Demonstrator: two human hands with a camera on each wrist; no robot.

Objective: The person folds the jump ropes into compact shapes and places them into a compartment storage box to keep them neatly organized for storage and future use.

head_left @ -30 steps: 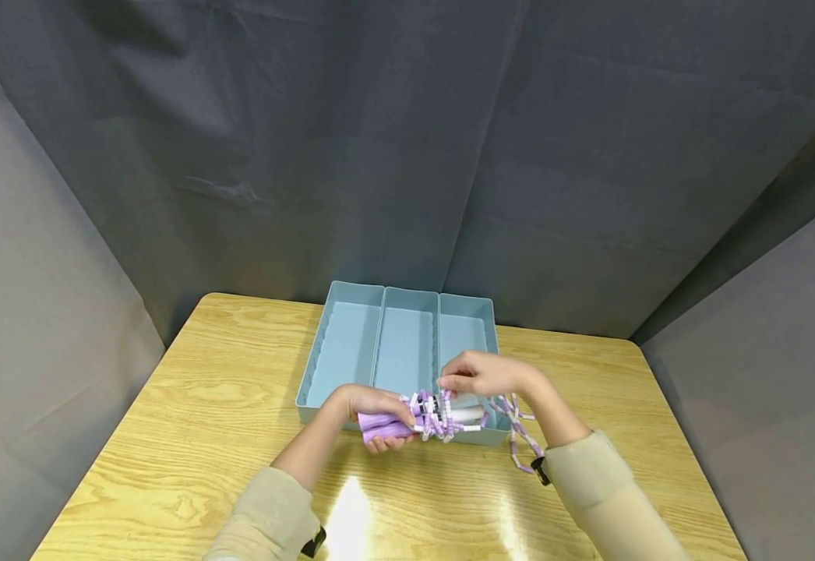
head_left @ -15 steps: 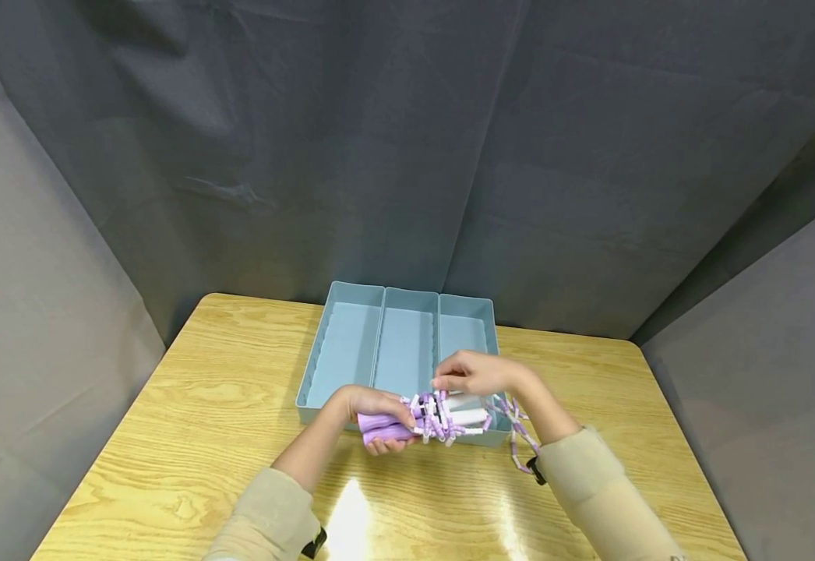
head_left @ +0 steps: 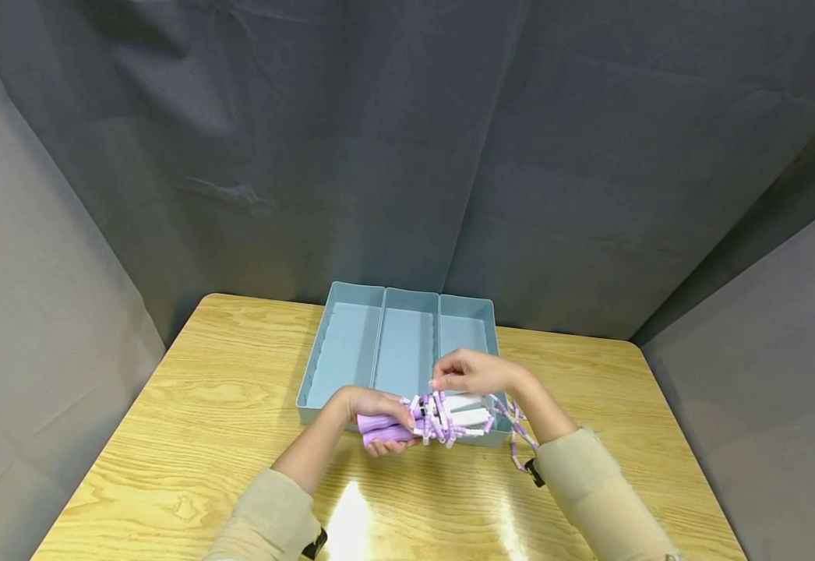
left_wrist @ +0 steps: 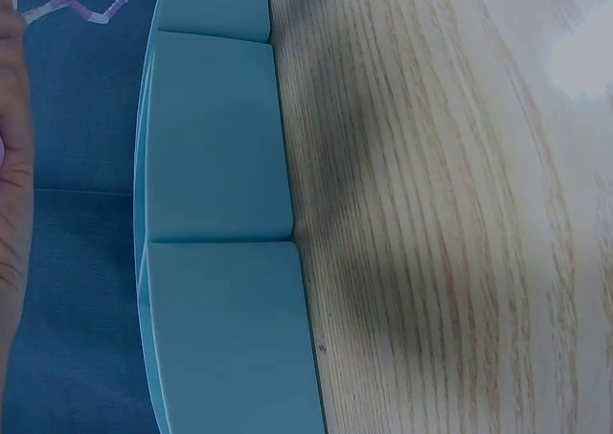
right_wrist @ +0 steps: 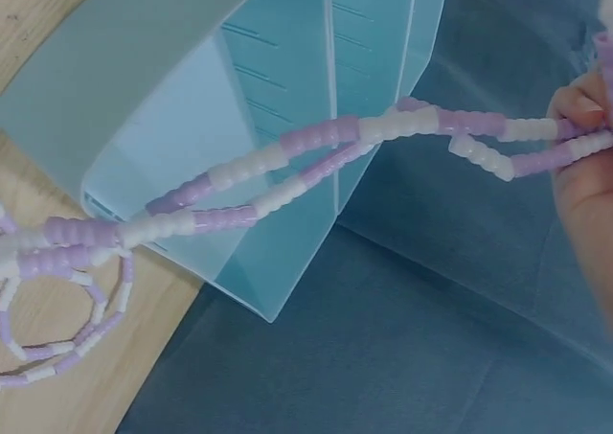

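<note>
Evidently the two purple-and-white tubular handles (head_left: 469, 418), wound about with purple-and-white beaded rope (head_left: 438, 421), are held above the near edge of the blue-grey three-compartment plastic tray (head_left: 407, 335). The left hand (head_left: 378, 403) wraps round the handles; the right hand (head_left: 472, 372), pinching the rope, has edged slightly leftward, so the winding seems mid-adjustment. I see no readable label or writing.

In front of me, a blue three-compartment tray (head_left: 343, 343) rests on a wooden table (head_left: 190, 425), backed by a dark curtain (head_left: 309, 156).
</note>
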